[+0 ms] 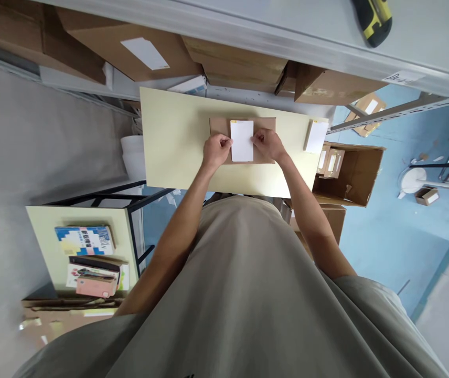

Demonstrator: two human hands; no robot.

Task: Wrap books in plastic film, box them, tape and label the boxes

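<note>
A white rectangular label point(242, 142) with a small yellow mark at its top lies over a flat brown cardboard box point(220, 126) on the pale yellow table point(177, 142). My left hand point(216, 151) pinches the label's left edge between thumb and finger. At its right edge, my right hand point(269, 144) grips it the same way. Both hands rest close to the cardboard and cover parts of it. Whether the label is stuck down or just above the surface, I cannot tell. A stack of similar white labels point(316, 136) sits at the table's right end.
Above the table, a grey metal shelf point(248, 31) carries a yellow-black tool handle point(374, 21). Cardboard boxes point(236, 63) stand behind. To the right is an open carton point(360, 176) with small boxes inside. A side table point(43, 226) at left bears books point(85, 240).
</note>
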